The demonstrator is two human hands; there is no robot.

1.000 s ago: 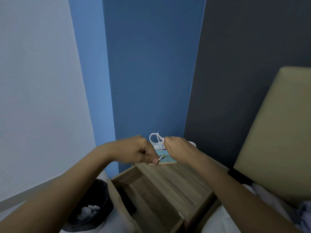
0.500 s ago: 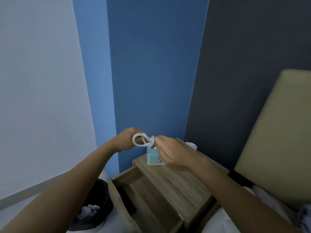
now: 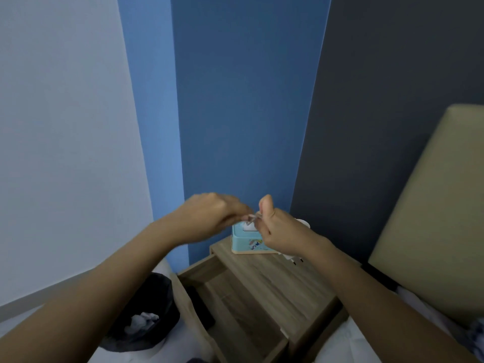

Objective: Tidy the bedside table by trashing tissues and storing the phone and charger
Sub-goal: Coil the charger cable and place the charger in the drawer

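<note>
Both hands, left hand (image 3: pixel 209 218) and right hand (image 3: pixel 280 231), pinch the blurred charger cable (image 3: pixel 251 218) between them; loose coils could spring undone below the pinch.

Two bare forearms enter from bottom corners. No sleeves in view on either arm. Left hand (image 3: pixel 209 218) motion-blurred, knuckles rounded, finger outlines smeared. Right hand (image 3: pixel 281 231) sharper: thumb, short nail, knuckle creases visible. No rings, watch, bracelet or gloves seen on wrists or fingers. Upper arms, rest of body out of frame.
</note>
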